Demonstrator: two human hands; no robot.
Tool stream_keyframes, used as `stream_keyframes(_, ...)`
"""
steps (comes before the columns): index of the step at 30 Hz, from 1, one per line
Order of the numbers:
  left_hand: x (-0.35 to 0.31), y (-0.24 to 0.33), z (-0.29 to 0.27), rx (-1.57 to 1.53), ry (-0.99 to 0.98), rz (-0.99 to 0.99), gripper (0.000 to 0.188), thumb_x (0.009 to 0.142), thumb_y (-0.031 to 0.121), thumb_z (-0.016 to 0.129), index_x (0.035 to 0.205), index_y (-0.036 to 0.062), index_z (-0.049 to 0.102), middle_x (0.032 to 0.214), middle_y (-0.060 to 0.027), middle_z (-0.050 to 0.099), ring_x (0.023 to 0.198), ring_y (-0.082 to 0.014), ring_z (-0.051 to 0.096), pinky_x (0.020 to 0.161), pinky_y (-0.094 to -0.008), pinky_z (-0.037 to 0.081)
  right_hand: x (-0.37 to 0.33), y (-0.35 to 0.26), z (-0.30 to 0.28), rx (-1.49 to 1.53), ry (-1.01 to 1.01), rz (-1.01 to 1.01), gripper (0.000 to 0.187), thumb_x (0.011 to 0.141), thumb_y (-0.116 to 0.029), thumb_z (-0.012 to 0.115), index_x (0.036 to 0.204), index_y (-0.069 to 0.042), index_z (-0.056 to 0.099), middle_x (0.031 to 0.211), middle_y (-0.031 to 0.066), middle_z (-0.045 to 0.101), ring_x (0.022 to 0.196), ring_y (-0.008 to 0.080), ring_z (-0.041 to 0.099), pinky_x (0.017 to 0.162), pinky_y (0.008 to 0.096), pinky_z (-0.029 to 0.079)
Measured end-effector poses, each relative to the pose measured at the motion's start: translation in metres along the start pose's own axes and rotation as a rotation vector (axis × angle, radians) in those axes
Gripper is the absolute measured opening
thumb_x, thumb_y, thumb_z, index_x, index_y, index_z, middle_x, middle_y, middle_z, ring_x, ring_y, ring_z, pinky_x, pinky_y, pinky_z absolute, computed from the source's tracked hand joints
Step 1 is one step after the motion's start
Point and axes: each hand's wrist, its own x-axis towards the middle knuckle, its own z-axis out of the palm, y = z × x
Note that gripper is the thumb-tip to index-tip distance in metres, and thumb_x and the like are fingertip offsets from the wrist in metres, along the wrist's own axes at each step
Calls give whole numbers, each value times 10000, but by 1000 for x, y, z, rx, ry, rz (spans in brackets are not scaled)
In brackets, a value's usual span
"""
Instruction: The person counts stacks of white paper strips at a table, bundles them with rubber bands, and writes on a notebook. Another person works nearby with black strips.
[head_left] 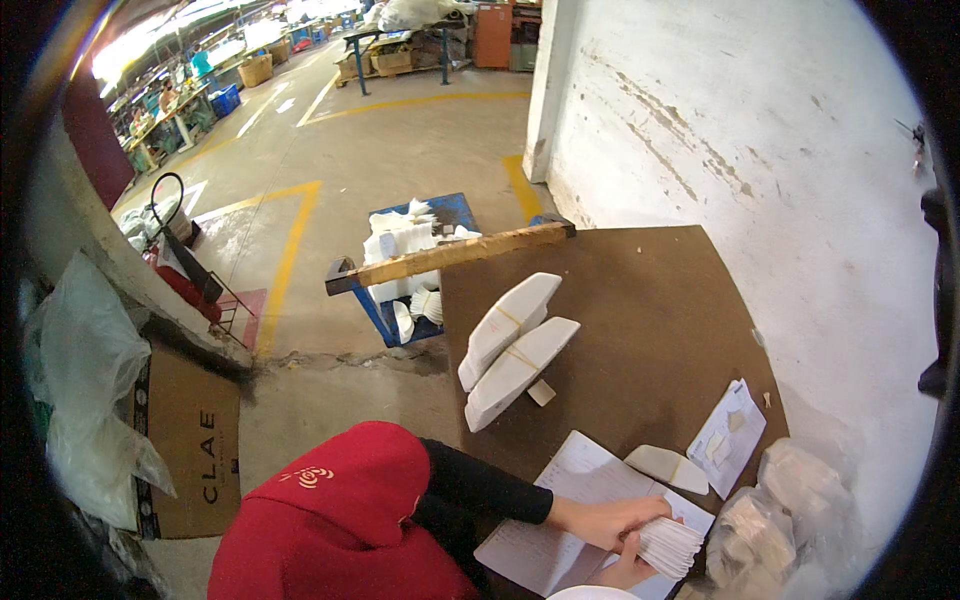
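Note:
A fanned stack of thin white pieces [670, 547] is between my two hands, low over an open notebook [575, 472] with handwriting on its pages. My left hand [612, 520], coming from a black sleeve, curls over the stack's top edge. Below it my right hand [626, 568] grips the stack's near side, thumb raised; its wrist is cut off by the lower edge. A flat white curved piece [667, 468] with a band around it lies beside the notebook. Farther off, two thick banded white stacks [510, 330] [522, 374] stand side by side, a small tan block [541, 392] against them.
The brown table [640, 310] meets a scuffed white wall [720, 130]. Clear plastic bags [765, 525] of pale pieces and a white sheet [727, 440] with scraps lie at right. Beyond a wooden bar [450, 258] is a blue crate [385, 320] of white pieces. A cardboard box [190, 440] stands left.

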Motion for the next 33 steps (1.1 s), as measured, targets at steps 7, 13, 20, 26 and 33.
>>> stream_keyframes(7, 2, 31, -10, 285, -90, -178, 795, 655, 49, 735, 1384, 27, 418, 1220, -211, 592, 1092, -398, 593, 937, -441, 487, -3, -6, -4, 27, 71, 358, 580, 774, 33, 689, 1323, 39, 502, 1301, 136, 564, 1144, 223, 557, 987, 356, 456)
stream_keyframes(13, -24, 29, 11, 358, 113, -197, 768, 670, 45, 765, 1351, 11, 412, 1357, -227, 524, 1145, -393, 583, 937, -420, 499, 4, -15, -6, -48, -91, 17, 792, 695, 30, 787, 1349, -6, 343, 1254, 160, 566, 1166, 233, 540, 988, 350, 452)
stream_keyframes(20, -7, 37, -9, -31, -190, -448, 905, 752, 142, 808, 1455, 28, 249, 1453, -183, 433, 1236, -311, 534, 991, -367, 463, 19, -5, -28, 207, 99, 463, 574, 703, 62, 762, 1205, -1, 490, 1053, 103, 639, 926, 177, 645, 799, 318, 540)
stream_keyframes(26, 13, 24, -30, -752, -428, -767, 1159, 702, 145, 852, 1546, 48, 63, 1507, -151, 283, 1399, -242, 288, 1136, -373, 261, 20, -28, -31, 362, -24, 659, 498, 718, 20, 719, 1183, 22, 542, 1024, 107, 656, 926, 213, 660, 819, 335, 548)
stream_keyframes(33, -1, 19, -14, -666, -286, -826, 996, 662, 21, 821, 1487, 12, 262, 1397, -111, 452, 1310, -194, 403, 1088, -331, 323, 15, -10, -31, -212, -133, 392, 731, 760, -88, 766, 1368, 32, 379, 1347, 197, 439, 1271, 283, 446, 1029, 418, 405)
